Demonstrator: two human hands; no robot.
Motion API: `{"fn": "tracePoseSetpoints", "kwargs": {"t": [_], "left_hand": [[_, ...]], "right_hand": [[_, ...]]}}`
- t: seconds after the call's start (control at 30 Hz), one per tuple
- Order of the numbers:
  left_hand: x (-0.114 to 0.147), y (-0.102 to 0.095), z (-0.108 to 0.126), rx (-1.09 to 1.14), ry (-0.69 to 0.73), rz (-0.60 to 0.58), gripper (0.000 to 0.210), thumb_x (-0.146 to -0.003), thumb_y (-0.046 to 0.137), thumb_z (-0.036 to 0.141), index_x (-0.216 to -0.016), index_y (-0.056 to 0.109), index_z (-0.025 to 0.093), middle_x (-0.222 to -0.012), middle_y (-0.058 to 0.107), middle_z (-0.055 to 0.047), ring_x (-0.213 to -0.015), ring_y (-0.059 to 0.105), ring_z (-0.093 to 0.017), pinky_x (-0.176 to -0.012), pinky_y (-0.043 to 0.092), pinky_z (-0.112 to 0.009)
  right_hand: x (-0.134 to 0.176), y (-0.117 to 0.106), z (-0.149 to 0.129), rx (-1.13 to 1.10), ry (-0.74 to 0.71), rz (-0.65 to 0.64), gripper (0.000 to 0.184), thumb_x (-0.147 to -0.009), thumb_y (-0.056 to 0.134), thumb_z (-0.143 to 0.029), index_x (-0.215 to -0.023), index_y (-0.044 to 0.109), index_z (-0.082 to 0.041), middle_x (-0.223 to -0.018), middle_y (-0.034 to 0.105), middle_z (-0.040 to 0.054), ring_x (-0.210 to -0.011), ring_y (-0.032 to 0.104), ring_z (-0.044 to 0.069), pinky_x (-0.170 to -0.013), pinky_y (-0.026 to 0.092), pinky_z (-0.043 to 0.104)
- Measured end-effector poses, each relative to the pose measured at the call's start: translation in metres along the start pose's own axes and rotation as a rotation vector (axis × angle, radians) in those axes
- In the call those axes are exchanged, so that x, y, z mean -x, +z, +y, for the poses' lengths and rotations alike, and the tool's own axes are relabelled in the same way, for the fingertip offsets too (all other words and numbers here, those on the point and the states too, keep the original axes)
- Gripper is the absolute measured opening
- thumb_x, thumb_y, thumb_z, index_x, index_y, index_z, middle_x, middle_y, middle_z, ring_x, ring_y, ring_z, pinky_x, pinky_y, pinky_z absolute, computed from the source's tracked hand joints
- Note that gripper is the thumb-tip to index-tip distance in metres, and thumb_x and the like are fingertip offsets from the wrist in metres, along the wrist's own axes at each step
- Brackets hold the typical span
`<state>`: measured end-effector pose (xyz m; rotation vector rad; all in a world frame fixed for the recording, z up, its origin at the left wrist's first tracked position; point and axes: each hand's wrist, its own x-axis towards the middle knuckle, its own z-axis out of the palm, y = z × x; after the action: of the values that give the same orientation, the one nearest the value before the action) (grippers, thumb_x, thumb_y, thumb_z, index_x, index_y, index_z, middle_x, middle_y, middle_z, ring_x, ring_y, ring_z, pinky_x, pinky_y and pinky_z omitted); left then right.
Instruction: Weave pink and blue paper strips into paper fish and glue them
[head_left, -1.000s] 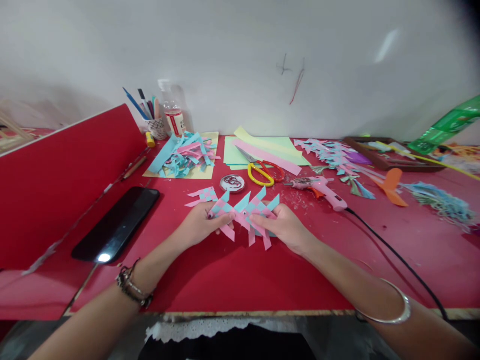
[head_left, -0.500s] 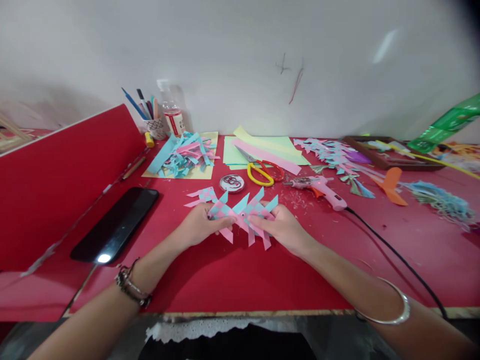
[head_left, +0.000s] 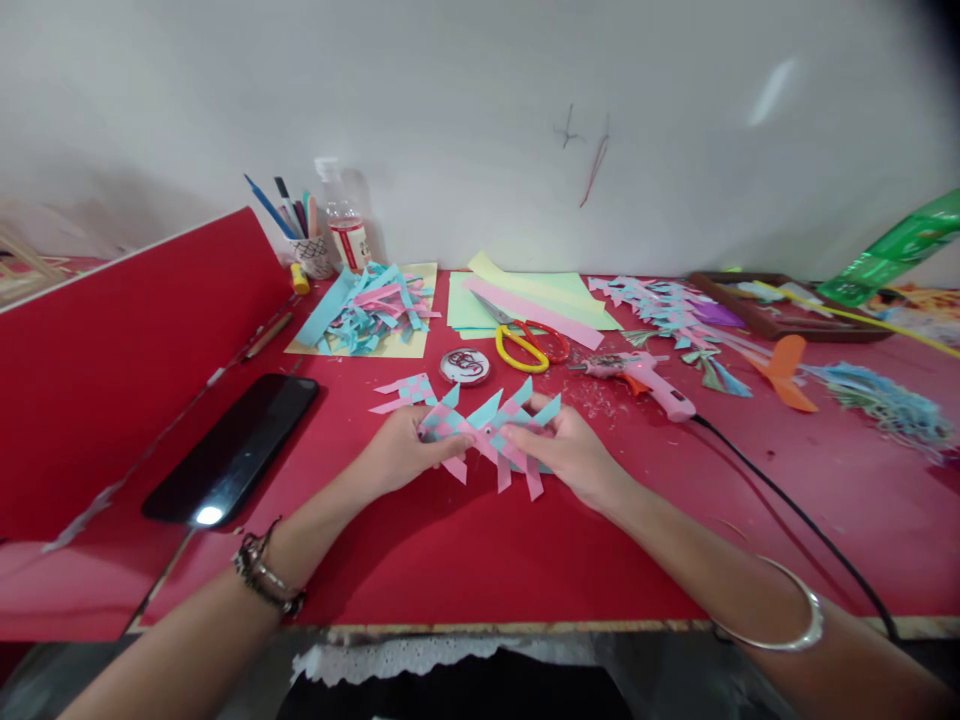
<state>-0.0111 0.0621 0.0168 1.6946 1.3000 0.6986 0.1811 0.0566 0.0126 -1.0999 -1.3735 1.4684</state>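
Observation:
Over the front middle of the desk, my left hand (head_left: 399,452) is closed on a woven pink-and-blue paper fish (head_left: 444,424), thumb across its front. My right hand (head_left: 574,455) pinches a second paper fish (head_left: 504,425) of the same weave, with a small dark eye and pointed strip ends. The two fish meet or overlap between my hands; whether they are joined I cannot tell. Just beyond my left fingers shows another woven paper piece (head_left: 411,388), partly hidden by the hand. A round lidded container (head_left: 464,367) sits behind the fish.
Scissors (head_left: 523,348) and a pink glue gun (head_left: 645,377) with a black cord lie behind and right. Paper strips (head_left: 375,312) are heaped at back left. A phone (head_left: 232,450) with its light on lies left. A woven paper garland (head_left: 660,305) and brown tray (head_left: 780,310) are back right.
Almost nothing differs. Both hands keep hold of the fish, and the right-hand fish has shifted very slightly to the right. The view has moved a touch.

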Motion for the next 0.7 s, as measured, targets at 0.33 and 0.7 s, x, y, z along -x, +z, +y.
{"fn": "tracePoseSetpoints", "kwargs": {"t": [0.33,0.7], "left_hand": [[0.0032,0.0016,0.0053,0.008,0.057,0.011,0.027,-0.066,0.060,0.041,-0.061,0.060,0.014,-0.057,0.061,0.003,-0.048,0.050,-0.007,-0.044,0.036,-0.016],[0.0025,0.0044,0.0019,0.076,0.058,-0.029,0.026,-0.067,0.061,0.039,-0.067,0.062,0.013,-0.061,0.063,0.001,-0.052,0.053,-0.009,-0.046,0.039,-0.016]], "right_hand": [[0.0016,0.0021,0.0029,0.009,0.051,-0.007,0.023,-0.061,0.068,-0.031,-0.079,0.061,-0.018,-0.081,0.066,0.0012,-0.073,0.062,0.013,-0.069,0.048,0.027],[0.0025,0.0029,0.0020,-0.005,0.026,0.004,0.016,-0.062,0.068,-0.030,-0.074,0.065,-0.020,-0.078,0.068,-0.0010,-0.074,0.063,0.013,-0.069,0.048,0.026]]}}
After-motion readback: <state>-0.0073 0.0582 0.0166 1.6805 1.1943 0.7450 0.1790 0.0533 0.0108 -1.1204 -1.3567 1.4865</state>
